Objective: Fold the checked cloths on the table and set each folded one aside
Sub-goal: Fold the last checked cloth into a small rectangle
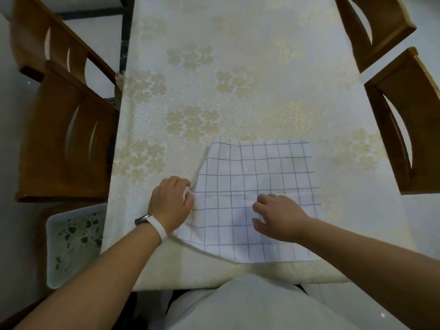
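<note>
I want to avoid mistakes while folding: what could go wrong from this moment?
1. The left hand grips the checked cloth at a bunched left edge, so the fold may come out crooked.
2. The cloth lies near the front edge of the table; a pull could slide it off.
3. The right hand pinches the middle and might leave a crease.

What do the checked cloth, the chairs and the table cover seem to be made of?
The checked cloth looks like thin matte fabric: it creases and lifts at its left edge. The chairs look like varnished wood, brown, slightly shiny. The table cover may be textile or vinyl; its flowers gleam faintly.
</note>
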A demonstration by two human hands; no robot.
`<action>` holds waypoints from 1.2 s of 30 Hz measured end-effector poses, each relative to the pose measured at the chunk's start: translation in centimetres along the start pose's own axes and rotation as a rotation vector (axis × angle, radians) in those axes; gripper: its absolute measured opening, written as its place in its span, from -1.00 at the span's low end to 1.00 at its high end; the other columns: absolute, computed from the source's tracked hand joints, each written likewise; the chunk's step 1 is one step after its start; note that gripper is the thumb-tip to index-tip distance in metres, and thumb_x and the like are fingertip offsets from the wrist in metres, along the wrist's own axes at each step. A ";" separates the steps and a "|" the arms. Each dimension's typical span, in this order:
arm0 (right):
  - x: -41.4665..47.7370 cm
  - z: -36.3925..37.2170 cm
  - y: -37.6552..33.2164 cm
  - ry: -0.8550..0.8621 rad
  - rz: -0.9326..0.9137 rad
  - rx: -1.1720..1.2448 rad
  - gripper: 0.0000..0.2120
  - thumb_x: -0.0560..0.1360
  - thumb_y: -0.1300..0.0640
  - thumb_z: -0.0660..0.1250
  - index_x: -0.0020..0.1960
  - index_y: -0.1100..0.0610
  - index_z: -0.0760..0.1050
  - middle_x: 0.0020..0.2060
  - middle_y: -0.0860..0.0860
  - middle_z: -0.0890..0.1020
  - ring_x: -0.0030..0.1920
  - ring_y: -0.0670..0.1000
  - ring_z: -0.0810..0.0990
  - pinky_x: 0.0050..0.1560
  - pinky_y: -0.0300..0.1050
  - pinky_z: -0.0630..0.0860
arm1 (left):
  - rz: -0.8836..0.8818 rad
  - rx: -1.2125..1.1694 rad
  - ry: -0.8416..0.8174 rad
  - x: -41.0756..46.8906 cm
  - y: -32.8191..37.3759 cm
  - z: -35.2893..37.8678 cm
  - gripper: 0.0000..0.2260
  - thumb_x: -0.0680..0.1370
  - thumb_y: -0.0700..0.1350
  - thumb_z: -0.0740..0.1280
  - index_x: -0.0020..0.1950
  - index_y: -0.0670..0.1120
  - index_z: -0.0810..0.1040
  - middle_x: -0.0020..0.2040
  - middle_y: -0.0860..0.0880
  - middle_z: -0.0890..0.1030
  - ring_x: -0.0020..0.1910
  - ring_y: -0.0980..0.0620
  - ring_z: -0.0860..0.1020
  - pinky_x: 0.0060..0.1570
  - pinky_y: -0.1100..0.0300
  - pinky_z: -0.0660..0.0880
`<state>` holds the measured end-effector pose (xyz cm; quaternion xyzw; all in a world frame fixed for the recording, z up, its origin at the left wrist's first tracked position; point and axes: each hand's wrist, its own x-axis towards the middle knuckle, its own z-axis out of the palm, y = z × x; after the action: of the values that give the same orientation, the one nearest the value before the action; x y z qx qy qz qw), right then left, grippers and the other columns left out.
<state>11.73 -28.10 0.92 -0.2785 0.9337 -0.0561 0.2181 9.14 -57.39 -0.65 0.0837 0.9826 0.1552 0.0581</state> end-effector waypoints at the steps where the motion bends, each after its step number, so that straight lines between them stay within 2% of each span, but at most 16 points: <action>1: 1.6 -0.8 -0.3 0.024 -0.012 -0.009 -0.66 0.57 -0.11 0.15 0.14 0.11 0.50 0.03 0.05 0.53 -0.03 0.08 0.52 -0.13 -0.05 0.43 | -0.067 -0.001 -0.045 1.1 -0.2 -0.2 -0.71 0.50 -0.04 0.19 0.10 -0.12 0.59 0.02 -0.11 0.61 -0.02 -0.16 0.55 -0.09 0.01 0.50; 4: 6.4 -3.0 -0.8 0.075 -0.014 -0.024 -0.69 0.57 -0.05 0.16 0.14 0.14 0.49 0.04 0.08 0.52 0.01 0.12 0.51 -0.16 -0.07 0.37 | -0.178 -0.039 -0.204 3.8 -0.9 -0.1 -0.71 0.56 -0.02 0.23 0.24 -0.07 0.50 0.13 -0.08 0.57 0.08 -0.12 0.52 0.01 0.02 0.49; 8: 11.3 -5.2 -0.6 0.071 0.032 -0.027 -0.70 0.57 -0.02 0.17 0.17 0.15 0.45 0.06 0.11 0.49 0.07 0.16 0.49 -0.14 -0.04 0.37 | -0.189 -0.102 -0.387 6.5 -1.1 0.4 -0.72 0.55 0.04 0.21 0.20 -0.04 0.50 0.05 -0.06 0.60 -0.04 -0.11 0.56 -0.05 0.02 0.54; 11: 13.8 -5.6 0.2 0.030 0.084 -0.021 -0.68 0.56 0.00 0.18 0.22 0.15 0.43 0.11 0.12 0.47 0.13 0.17 0.46 -0.11 -0.04 0.34 | -0.122 -0.098 -0.406 7.7 -0.8 1.1 -0.76 0.57 0.02 0.18 0.14 -0.04 0.50 0.00 -0.08 0.61 -0.08 -0.15 0.57 -0.10 0.01 0.53; 17: 16.3 -4.6 2.0 -0.017 0.122 -0.028 -0.68 0.52 0.03 0.19 0.22 0.15 0.40 0.10 0.12 0.45 0.07 0.17 0.46 -0.10 -0.02 0.38 | -0.120 -0.160 -0.440 10.2 -0.5 2.3 -0.80 0.55 0.02 0.22 0.11 -0.04 0.45 -0.06 -0.07 0.60 -0.14 -0.14 0.55 -0.14 -0.01 0.53; 19: 16.7 -3.9 2.4 -0.002 0.123 -0.031 -0.68 0.50 0.04 0.21 0.20 0.16 0.41 0.09 0.14 0.45 0.06 0.19 0.46 -0.11 -0.01 0.40 | -0.107 -0.152 -0.435 10.9 -0.2 2.8 -0.83 0.56 0.02 0.23 0.05 -0.04 0.46 -0.08 -0.08 0.61 -0.15 -0.15 0.55 -0.17 0.00 0.52; 24: 17.2 -2.5 3.2 0.043 0.102 -0.047 -0.69 0.42 0.11 0.30 0.11 0.23 0.45 0.02 0.21 0.48 -0.01 0.26 0.49 -0.24 -0.03 0.30 | -0.159 -0.177 -0.409 12.1 0.4 3.1 -0.91 0.55 -0.05 0.21 -0.06 -0.02 0.49 -0.13 -0.06 0.60 -0.16 -0.15 0.54 -0.24 0.09 0.46; 29: 16.9 -1.7 3.6 0.059 0.066 -0.031 -0.73 0.35 0.15 0.35 0.01 0.24 0.47 -0.10 0.20 0.51 -0.16 0.26 0.51 -0.32 0.01 0.40 | -0.358 -0.379 -0.200 11.3 -0.7 2.7 -0.88 0.58 -0.05 0.21 -0.12 -0.05 0.44 -0.31 -0.03 0.54 -0.31 -0.07 0.50 -0.32 0.07 0.46; 33: 16.3 -1.1 3.8 0.069 0.037 -0.050 -0.71 0.35 0.13 0.27 0.03 0.21 0.50 -0.10 0.17 0.53 -0.15 0.22 0.50 -0.26 0.02 0.43 | -0.539 -0.574 -0.016 11.0 -2.2 1.8 -0.88 0.57 -0.09 0.24 -0.14 -0.08 0.44 -0.33 0.00 0.49 -0.36 -0.02 0.44 -0.33 0.09 0.41; 36: 16.3 -0.9 3.9 0.068 0.046 -0.043 -0.69 0.36 0.08 0.16 0.00 0.22 0.50 -0.10 0.17 0.53 -0.15 0.22 0.50 -0.25 0.01 0.43 | -0.608 -0.594 0.006 11.0 -3.4 1.5 -0.91 0.57 -0.09 0.24 -0.11 -0.06 0.45 -0.28 0.00 0.51 -0.35 -0.01 0.45 -0.31 0.12 0.42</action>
<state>-2.79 -33.74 -5.23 -0.2595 0.9477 -0.0403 0.1813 -1.89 -58.14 -4.12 -0.2308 0.8752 0.4079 0.1197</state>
